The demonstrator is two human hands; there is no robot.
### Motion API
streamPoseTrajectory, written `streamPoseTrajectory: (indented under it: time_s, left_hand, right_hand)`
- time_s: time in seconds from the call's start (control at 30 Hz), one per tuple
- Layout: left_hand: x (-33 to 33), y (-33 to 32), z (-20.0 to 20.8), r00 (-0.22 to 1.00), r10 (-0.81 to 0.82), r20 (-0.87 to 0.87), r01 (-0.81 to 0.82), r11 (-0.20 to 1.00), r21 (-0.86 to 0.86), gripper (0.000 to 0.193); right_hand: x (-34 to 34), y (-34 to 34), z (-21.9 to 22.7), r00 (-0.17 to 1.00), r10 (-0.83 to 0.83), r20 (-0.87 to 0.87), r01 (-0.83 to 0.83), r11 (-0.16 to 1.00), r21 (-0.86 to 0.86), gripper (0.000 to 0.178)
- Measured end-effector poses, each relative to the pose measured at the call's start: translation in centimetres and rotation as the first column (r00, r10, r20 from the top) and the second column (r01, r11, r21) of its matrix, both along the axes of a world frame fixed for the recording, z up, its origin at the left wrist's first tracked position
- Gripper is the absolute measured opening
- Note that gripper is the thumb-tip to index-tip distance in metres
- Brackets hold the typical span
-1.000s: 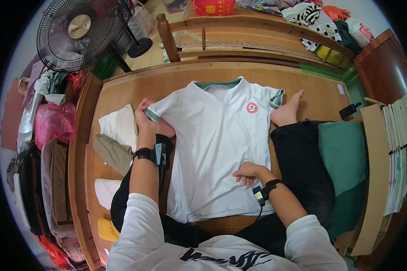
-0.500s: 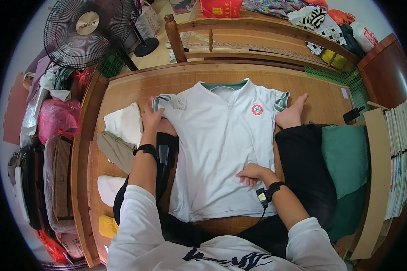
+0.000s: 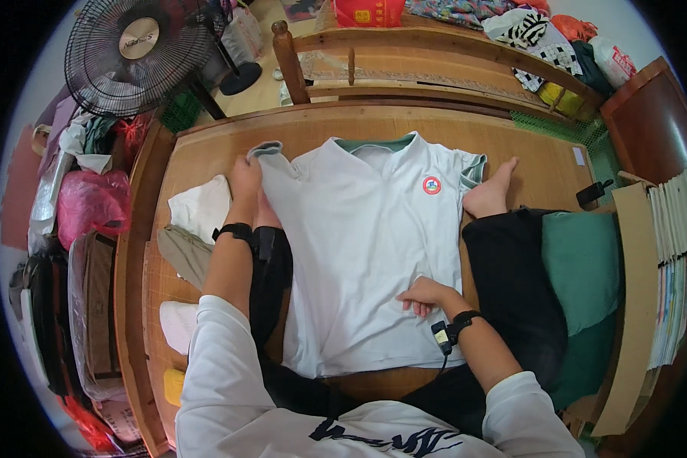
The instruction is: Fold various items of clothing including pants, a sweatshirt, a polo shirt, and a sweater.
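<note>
A white polo shirt with a green inner collar and a round red badge lies spread between my legs, its collar at the far side. My left hand is closed on the shirt's left sleeve, raising its green-striped cuff. Cloth stretches from there toward the shoulder. My right hand rests on the lower right of the shirt with its fingers curled in. Whether it pinches the fabric is hidden under the fingers. The other sleeve lies flat beside my bare foot.
Left of my leg lie folded white cloth, a khaki garment and a yellow cloth. Green cushions and a box of books stand at the right. A fan is at the far left, a wooden rail behind.
My left hand has moved slightly left and up, drawing the sleeve outward and lifting its cuff. My right hand stays in nearly the same place on the shirt.
</note>
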State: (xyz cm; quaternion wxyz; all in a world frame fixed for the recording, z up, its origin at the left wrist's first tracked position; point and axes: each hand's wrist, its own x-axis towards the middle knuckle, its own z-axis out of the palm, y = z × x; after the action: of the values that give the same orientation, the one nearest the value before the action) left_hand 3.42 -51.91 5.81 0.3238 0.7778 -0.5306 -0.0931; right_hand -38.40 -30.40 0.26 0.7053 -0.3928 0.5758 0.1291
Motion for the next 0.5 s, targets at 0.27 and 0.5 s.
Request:
streamPoseTrajectory:
  time_s: [0.27, 0.5]
  left_hand:
    - [0.1, 2.0, 2.1, 0.972, 0.236, -0.012, -0.235, 0.971, 0.048, 0.037]
    - [0.5, 3.7, -0.9, 0.816, 0.410, -0.407, -0.477, 0.876, -0.074, 0.029]
  right_hand:
    - [-0.1, 0.1, 0.1, 1.000, -0.029, 0.004, 0.029, 1.000, -0.006, 0.034]
    - [-0.3, 0.0, 0.3, 1.000, -0.030, 0.010, 0.030, 1.000, 0.010, 0.034]
